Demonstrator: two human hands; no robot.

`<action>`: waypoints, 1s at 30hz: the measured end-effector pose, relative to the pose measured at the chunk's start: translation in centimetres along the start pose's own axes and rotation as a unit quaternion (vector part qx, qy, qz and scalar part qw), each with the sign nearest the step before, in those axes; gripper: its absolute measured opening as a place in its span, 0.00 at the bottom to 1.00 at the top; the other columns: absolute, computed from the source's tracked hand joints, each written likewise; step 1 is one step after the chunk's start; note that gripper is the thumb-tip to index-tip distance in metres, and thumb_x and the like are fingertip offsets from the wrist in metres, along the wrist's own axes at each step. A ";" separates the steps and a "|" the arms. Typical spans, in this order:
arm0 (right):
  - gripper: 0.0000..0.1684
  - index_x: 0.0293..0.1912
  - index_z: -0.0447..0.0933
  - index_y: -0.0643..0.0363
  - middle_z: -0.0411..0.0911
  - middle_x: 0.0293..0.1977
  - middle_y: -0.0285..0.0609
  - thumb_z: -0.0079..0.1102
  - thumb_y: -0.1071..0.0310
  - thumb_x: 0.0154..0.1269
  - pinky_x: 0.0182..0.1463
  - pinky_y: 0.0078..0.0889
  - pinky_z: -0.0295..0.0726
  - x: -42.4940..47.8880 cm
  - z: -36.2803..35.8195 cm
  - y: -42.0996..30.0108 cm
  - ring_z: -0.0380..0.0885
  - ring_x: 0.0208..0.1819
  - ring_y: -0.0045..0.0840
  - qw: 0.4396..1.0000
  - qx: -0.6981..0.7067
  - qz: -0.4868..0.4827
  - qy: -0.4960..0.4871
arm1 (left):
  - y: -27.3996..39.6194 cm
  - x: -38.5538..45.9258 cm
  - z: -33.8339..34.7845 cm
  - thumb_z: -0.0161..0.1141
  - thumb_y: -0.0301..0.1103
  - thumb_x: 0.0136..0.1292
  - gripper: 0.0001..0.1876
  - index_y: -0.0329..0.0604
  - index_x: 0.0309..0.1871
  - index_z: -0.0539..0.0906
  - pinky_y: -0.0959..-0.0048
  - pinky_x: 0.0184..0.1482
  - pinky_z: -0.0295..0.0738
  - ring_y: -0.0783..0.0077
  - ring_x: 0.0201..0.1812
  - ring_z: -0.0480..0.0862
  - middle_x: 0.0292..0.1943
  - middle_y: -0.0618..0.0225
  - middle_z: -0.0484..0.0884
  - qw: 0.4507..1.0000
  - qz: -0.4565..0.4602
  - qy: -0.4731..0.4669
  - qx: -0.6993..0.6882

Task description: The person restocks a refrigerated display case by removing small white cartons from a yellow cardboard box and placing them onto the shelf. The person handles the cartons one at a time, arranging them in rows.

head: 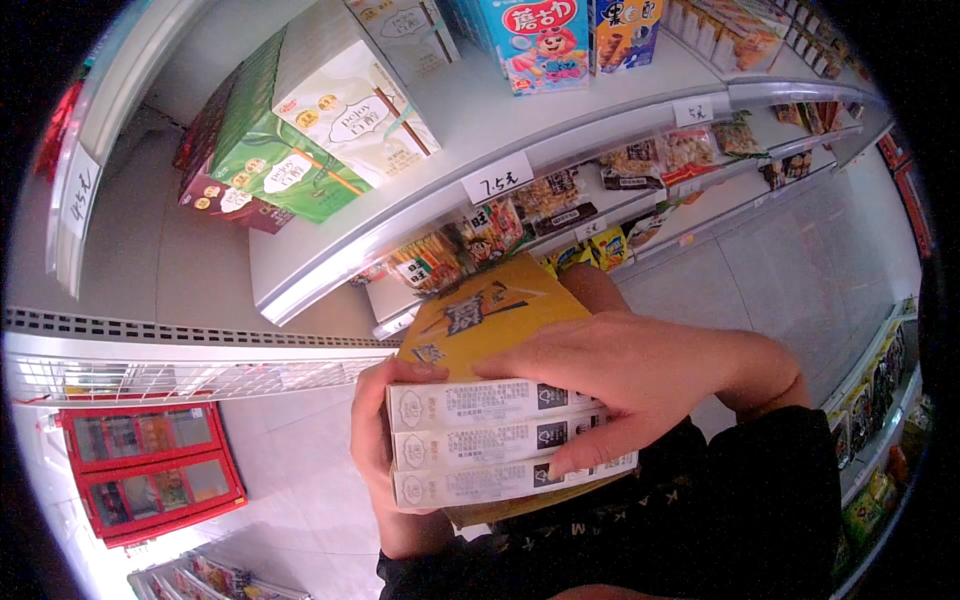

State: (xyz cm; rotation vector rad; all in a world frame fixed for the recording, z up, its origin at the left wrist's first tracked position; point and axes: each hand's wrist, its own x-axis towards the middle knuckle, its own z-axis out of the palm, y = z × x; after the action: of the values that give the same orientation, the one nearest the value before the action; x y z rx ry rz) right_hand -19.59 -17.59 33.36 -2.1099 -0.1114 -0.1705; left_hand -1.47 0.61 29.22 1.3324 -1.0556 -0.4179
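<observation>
Three slim white snack boxes (480,442) lie in a stack in front of me, their printed narrow sides facing up at me. My left hand (375,442) wraps around their left end, its thumb along the top edge. Across their right end lies my right hand (637,367), its thumb over the printed sides and its fingers on a yellow carton (495,307). The yellow carton sits against the far side of the white boxes. A yellowish edge also shows below the stack; whether it belongs to the same carton, I cannot tell.
A white shelf (480,135) with a price tag (497,178) holds white Pejoy boxes (360,112), green Pejoy boxes (292,169) and a blue snack box (544,52). Bagged snacks (555,199) fill lower shelves. A red display freezer (154,469) stands at the left, beyond a white wire rack (225,379).
</observation>
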 end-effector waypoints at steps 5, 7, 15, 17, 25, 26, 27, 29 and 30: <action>0.43 0.67 0.66 0.66 0.83 0.44 0.54 0.67 0.48 0.63 0.45 0.39 0.83 -0.3 0.1 -0.1 0.86 0.43 0.42 0.999 0.033 0.025 0.017 | 0.2 -0.5 -0.3 0.85 0.45 0.40 0.56 0.30 0.71 0.65 0.61 0.60 0.75 0.58 0.59 0.79 0.59 0.50 0.76 0.997 -0.040 -0.020 -0.070; 0.41 0.68 0.66 0.65 0.85 0.41 0.52 0.67 0.51 0.64 0.43 0.37 0.84 -0.3 0.0 -0.2 0.87 0.41 0.39 0.998 0.052 0.029 0.030 | -0.3 -0.2 -0.3 0.87 0.48 0.32 0.62 0.30 0.72 0.65 0.59 0.64 0.73 0.55 0.63 0.77 0.63 0.47 0.73 0.993 -0.020 -0.039 -0.108; 0.33 0.67 0.67 0.66 0.85 0.40 0.50 0.62 0.61 0.69 0.41 0.32 0.82 -1.1 0.4 0.1 0.88 0.38 0.35 0.990 0.102 0.060 0.076 | -0.3 0.3 0.3 0.86 0.55 0.33 0.59 0.27 0.67 0.72 0.56 0.67 0.71 0.50 0.69 0.72 0.74 0.46 0.59 0.995 -0.025 -0.005 -0.096; 0.28 0.63 0.70 0.60 0.84 0.40 0.52 0.61 0.58 0.69 0.42 0.42 0.83 -1.2 0.8 0.5 0.86 0.40 0.44 0.988 0.095 0.054 0.109 | -0.4 0.4 0.4 0.85 0.56 0.33 0.58 0.27 0.66 0.73 0.56 0.68 0.70 0.50 0.70 0.70 0.74 0.46 0.59 0.995 -0.023 -0.003 -0.095; 0.24 0.59 0.73 0.60 0.82 0.42 0.53 0.61 0.59 0.68 0.43 0.43 0.83 -1.7 0.1 -0.1 0.85 0.41 0.45 0.984 0.054 0.095 0.143 | -0.1 0.7 0.1 0.83 0.59 0.38 0.53 0.25 0.61 0.76 0.53 0.73 0.59 0.51 0.75 0.60 0.63 0.42 0.74 0.997 -0.032 0.002 -0.063; 0.23 0.58 0.74 0.60 0.82 0.42 0.53 0.61 0.59 0.69 0.43 0.42 0.82 -1.8 0.0 0.0 0.85 0.41 0.44 0.981 0.075 0.091 0.155 | -0.1 0.8 0.1 0.83 0.59 0.38 0.52 0.25 0.60 0.77 0.52 0.72 0.59 0.51 0.75 0.61 0.62 0.42 0.75 0.998 -0.028 0.006 -0.064; 0.23 0.58 0.74 0.60 0.82 0.42 0.53 0.60 0.59 0.69 0.43 0.41 0.82 -1.9 -0.1 0.1 0.85 0.41 0.43 0.978 0.098 0.086 0.164 | -0.2 0.8 -0.2 0.83 0.57 0.39 0.51 0.25 0.60 0.76 0.53 0.71 0.62 0.51 0.73 0.64 0.62 0.42 0.75 0.998 -0.018 0.010 -0.063; 0.25 0.59 0.73 0.63 0.81 0.44 0.49 0.60 0.59 0.70 0.47 0.34 0.80 -2.5 -0.3 0.6 0.82 0.46 0.31 0.975 0.079 0.093 0.188 | 0.0 0.6 -0.4 0.84 0.53 0.40 0.51 0.24 0.61 0.74 0.54 0.68 0.67 0.52 0.69 0.70 0.62 0.42 0.75 0.996 -0.022 0.008 -0.083; 0.26 0.61 0.71 0.65 0.80 0.48 0.47 0.60 0.59 0.70 0.52 0.32 0.78 -2.8 -0.8 0.6 0.80 0.50 0.28 0.970 0.101 0.112 0.188 | 0.1 0.4 -0.3 0.85 0.51 0.40 0.51 0.24 0.62 0.73 0.55 0.66 0.70 0.53 0.67 0.73 0.62 0.42 0.75 0.994 -0.035 -0.001 -0.105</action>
State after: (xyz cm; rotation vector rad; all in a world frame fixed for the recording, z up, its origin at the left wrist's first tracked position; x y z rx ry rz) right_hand -22.28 -18.61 32.85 -1.8355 0.3211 -0.4032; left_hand -1.04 0.53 29.51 1.1833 -0.9394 -0.5676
